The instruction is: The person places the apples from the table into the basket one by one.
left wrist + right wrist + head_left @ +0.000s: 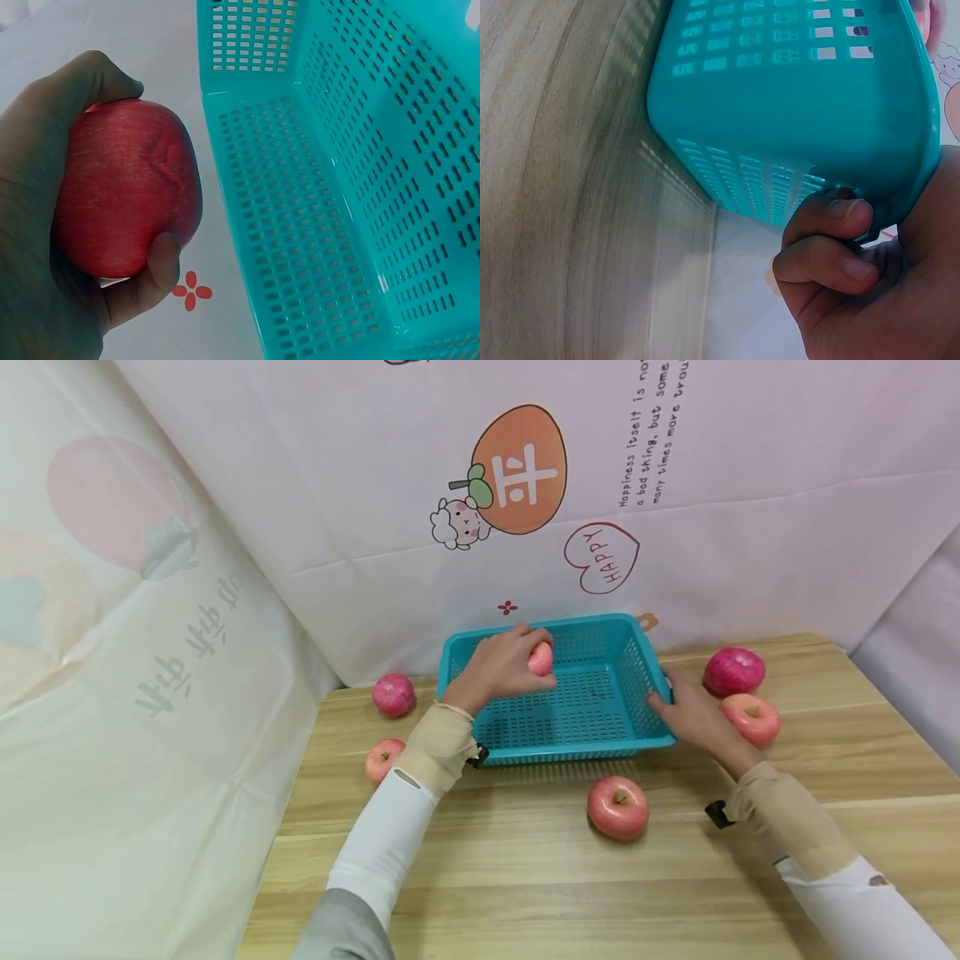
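Observation:
Over the left part of a turquoise perforated basket (562,750), my left hand (498,670) grips a red apple (541,659). Thumb and fingers curl round the apple's sides in the left wrist view, where the basket's wall (255,247) lies just to the right of the fruit. My right hand (693,714) holds the basket's right end by its rim. Its curled fingers (825,262) wrap the rim from outside in the right wrist view. No fruit shows on the visible part of the basket's floor.
Left of the basket lie a red onion (393,695) and an apple (383,758), partly behind my left forearm. Another apple (618,807) sits in front. A second onion (734,672) and an apple (751,719) lie beyond my right wrist. A printed cloth (375,485) hangs behind the wooden table (480,877).

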Demonstrator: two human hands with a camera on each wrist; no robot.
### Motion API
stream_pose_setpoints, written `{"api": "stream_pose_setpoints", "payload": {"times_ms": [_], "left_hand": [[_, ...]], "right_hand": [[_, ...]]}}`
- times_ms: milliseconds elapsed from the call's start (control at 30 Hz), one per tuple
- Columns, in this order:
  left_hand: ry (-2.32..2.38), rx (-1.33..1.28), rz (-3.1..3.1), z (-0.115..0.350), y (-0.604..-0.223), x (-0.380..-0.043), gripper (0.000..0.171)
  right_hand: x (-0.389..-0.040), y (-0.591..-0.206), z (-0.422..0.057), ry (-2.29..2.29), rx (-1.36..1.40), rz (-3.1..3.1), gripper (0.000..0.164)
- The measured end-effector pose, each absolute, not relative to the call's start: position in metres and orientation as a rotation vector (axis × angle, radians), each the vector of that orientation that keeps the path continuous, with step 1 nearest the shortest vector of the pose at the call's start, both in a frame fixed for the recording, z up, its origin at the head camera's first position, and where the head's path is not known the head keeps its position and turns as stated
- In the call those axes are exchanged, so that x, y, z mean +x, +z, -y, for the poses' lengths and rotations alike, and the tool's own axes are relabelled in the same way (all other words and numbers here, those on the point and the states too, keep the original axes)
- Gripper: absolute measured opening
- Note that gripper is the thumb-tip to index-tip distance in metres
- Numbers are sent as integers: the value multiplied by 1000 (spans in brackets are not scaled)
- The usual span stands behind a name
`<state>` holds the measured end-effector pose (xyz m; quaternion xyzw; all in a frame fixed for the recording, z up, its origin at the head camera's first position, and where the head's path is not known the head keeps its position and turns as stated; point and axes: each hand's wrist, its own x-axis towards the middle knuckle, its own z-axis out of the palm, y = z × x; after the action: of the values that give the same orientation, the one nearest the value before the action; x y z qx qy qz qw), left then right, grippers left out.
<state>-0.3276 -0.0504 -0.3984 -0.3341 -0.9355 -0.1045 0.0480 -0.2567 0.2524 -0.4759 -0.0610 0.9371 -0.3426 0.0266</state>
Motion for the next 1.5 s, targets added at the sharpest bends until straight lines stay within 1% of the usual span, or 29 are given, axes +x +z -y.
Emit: {"api": "stream_pose_setpoints", "payload": {"times_ms": [167,700,1133,1500], "left_hand": [[-336,-1003,2874,44,-397,-333,51],[-346,-1034,2869,18,-395,-347,51],[-358,-1022,2906,-1,-399,-359,55],[-328,-1051,2919,-18,-406,-370,52]], "right_hand": [[-258,-477,-254,-1065,-191,-2895,67],[-259,-478,-255,-1052,-196,-2891,68],[-258,-475,-255,-1064,-180,-2890,67],[-261,-479,-255,-1072,-205,-2901,66]]}}
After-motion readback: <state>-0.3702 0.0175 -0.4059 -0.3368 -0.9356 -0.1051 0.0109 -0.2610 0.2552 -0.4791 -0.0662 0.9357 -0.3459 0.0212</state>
